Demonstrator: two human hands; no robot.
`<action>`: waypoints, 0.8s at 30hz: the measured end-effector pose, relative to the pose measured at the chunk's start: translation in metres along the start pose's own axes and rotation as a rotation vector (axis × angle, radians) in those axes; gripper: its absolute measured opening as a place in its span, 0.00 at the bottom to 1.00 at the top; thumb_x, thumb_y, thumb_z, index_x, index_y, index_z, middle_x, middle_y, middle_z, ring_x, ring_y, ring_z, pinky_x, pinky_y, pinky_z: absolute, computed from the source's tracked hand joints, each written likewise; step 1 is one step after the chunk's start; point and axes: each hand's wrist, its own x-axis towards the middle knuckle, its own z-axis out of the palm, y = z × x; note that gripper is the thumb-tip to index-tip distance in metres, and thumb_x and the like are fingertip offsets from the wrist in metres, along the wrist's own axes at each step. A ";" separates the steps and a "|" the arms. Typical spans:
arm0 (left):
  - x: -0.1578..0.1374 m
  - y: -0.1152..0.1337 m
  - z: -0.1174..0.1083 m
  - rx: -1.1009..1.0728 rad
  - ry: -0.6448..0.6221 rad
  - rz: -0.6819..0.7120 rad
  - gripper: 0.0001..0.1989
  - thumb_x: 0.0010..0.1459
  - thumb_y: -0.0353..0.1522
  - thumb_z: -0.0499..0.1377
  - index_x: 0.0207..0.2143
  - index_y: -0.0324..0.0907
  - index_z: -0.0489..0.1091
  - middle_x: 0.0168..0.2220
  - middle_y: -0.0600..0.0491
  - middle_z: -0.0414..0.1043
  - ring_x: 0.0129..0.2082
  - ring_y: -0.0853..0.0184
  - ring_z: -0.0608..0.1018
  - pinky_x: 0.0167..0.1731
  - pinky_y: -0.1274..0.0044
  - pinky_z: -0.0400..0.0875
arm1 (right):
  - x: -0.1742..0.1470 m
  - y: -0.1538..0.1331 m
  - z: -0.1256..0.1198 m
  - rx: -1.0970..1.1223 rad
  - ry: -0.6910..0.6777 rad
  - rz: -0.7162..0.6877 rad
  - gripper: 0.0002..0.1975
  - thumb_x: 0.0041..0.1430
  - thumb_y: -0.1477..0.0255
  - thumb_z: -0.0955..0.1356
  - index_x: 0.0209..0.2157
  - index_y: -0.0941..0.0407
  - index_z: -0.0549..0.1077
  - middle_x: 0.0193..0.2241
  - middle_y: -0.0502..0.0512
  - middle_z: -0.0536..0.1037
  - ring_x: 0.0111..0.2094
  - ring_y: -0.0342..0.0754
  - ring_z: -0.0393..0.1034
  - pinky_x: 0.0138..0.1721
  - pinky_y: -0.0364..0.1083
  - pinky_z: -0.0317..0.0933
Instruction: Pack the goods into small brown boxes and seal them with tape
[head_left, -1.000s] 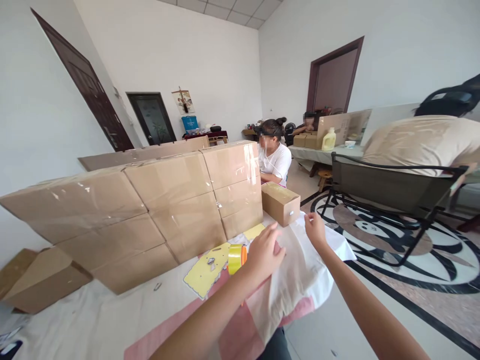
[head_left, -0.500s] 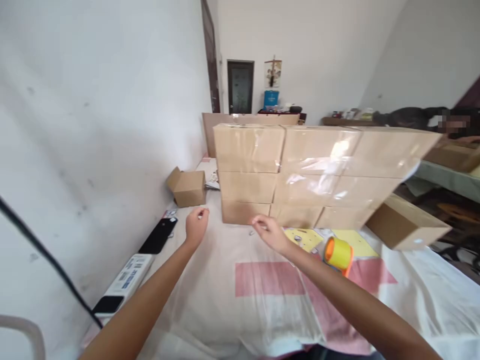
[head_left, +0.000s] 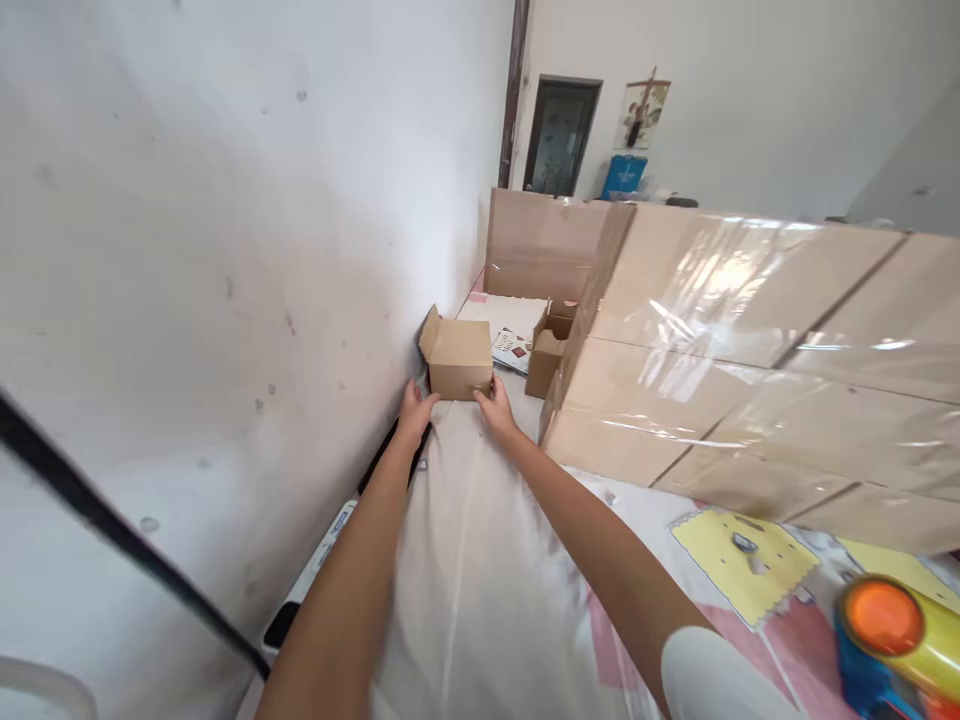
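A small cardboard box [head_left: 459, 375] with a raised flap on its left side stands on the bed sheet beside the wall. My left hand [head_left: 415, 410] is at its front left corner, fingers spread, thumb close to the lower edge; whether it touches the box I cannot tell. At the front right corner, my right hand [head_left: 496, 408] has its thumb on the front and its fingers along the side.
A wall of taped cardboard boxes [head_left: 675, 370] rises on the right, with an opened carton [head_left: 546, 365] behind its near end. Printed booklets [head_left: 511, 348] lie beyond the small box. A yellow tape dispenser [head_left: 930, 640] sits at lower right. A black cable [head_left: 135, 540] crosses the left.
My view has turned left. Both hands have gone from empty space over the sheet to the small cardboard box, their curled fingers now extended around its near corners.
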 end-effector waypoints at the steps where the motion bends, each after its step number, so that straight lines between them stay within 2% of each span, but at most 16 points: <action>1: 0.003 -0.001 0.001 -0.022 -0.040 0.024 0.32 0.54 0.29 0.62 0.61 0.41 0.60 0.63 0.38 0.66 0.63 0.58 0.70 0.58 0.69 0.68 | 0.003 0.003 0.003 0.020 0.000 -0.032 0.40 0.52 0.62 0.71 0.65 0.53 0.58 0.66 0.58 0.63 0.68 0.53 0.55 0.69 0.55 0.48; 4: 0.005 -0.001 0.004 -0.074 -0.099 0.114 0.28 0.51 0.27 0.63 0.56 0.43 0.64 0.59 0.43 0.70 0.60 0.60 0.72 0.59 0.70 0.67 | 0.002 0.007 0.007 0.090 0.032 -0.106 0.39 0.51 0.59 0.72 0.63 0.54 0.61 0.63 0.59 0.67 0.63 0.55 0.62 0.65 0.55 0.56; 7: 0.000 0.007 0.005 -0.090 -0.074 0.213 0.24 0.52 0.28 0.64 0.51 0.44 0.63 0.57 0.45 0.70 0.58 0.62 0.73 0.60 0.68 0.65 | -0.004 0.007 0.004 0.169 0.108 -0.068 0.33 0.56 0.51 0.67 0.57 0.54 0.67 0.56 0.59 0.74 0.55 0.55 0.69 0.55 0.53 0.66; 10: -0.012 0.027 0.008 -0.080 -0.041 0.324 0.18 0.54 0.33 0.65 0.45 0.45 0.64 0.55 0.47 0.66 0.60 0.62 0.69 0.62 0.69 0.61 | -0.005 0.008 -0.001 0.252 0.132 0.023 0.32 0.59 0.45 0.61 0.51 0.55 0.70 0.45 0.59 0.78 0.44 0.55 0.73 0.41 0.53 0.72; 13: -0.030 0.053 0.013 -0.044 0.026 0.492 0.09 0.58 0.36 0.63 0.35 0.44 0.64 0.54 0.47 0.64 0.63 0.62 0.65 0.64 0.69 0.57 | -0.006 0.006 -0.002 0.271 0.084 0.069 0.30 0.57 0.47 0.63 0.50 0.55 0.70 0.44 0.59 0.78 0.41 0.54 0.73 0.33 0.50 0.72; 16: -0.047 0.078 0.013 -0.001 0.170 0.617 0.10 0.59 0.33 0.60 0.29 0.44 0.60 0.52 0.46 0.64 0.60 0.61 0.67 0.61 0.68 0.59 | -0.010 -0.001 -0.002 0.288 -0.038 0.090 0.29 0.55 0.54 0.63 0.54 0.54 0.69 0.50 0.58 0.76 0.46 0.55 0.72 0.35 0.50 0.73; 19: -0.053 0.101 -0.001 0.006 0.243 0.512 0.13 0.49 0.25 0.61 0.32 0.45 0.59 0.48 0.48 0.67 0.56 0.60 0.70 0.58 0.68 0.62 | -0.020 -0.015 -0.005 0.259 -0.140 0.145 0.35 0.51 0.59 0.65 0.62 0.52 0.62 0.53 0.58 0.75 0.49 0.56 0.72 0.40 0.53 0.73; 22: -0.052 0.125 -0.028 -0.016 0.159 0.400 0.12 0.48 0.24 0.58 0.35 0.45 0.62 0.38 0.52 0.73 0.43 0.61 0.77 0.49 0.69 0.69 | -0.036 -0.031 -0.019 0.151 -0.202 0.041 0.47 0.46 0.64 0.72 0.67 0.48 0.54 0.59 0.58 0.71 0.56 0.59 0.68 0.51 0.58 0.70; 24: -0.054 0.140 -0.048 -0.025 0.078 0.396 0.09 0.49 0.25 0.57 0.34 0.43 0.65 0.32 0.54 0.74 0.36 0.62 0.78 0.42 0.71 0.72 | -0.047 -0.044 -0.033 0.056 -0.246 -0.102 0.52 0.45 0.64 0.75 0.69 0.46 0.50 0.65 0.59 0.63 0.65 0.61 0.59 0.58 0.61 0.64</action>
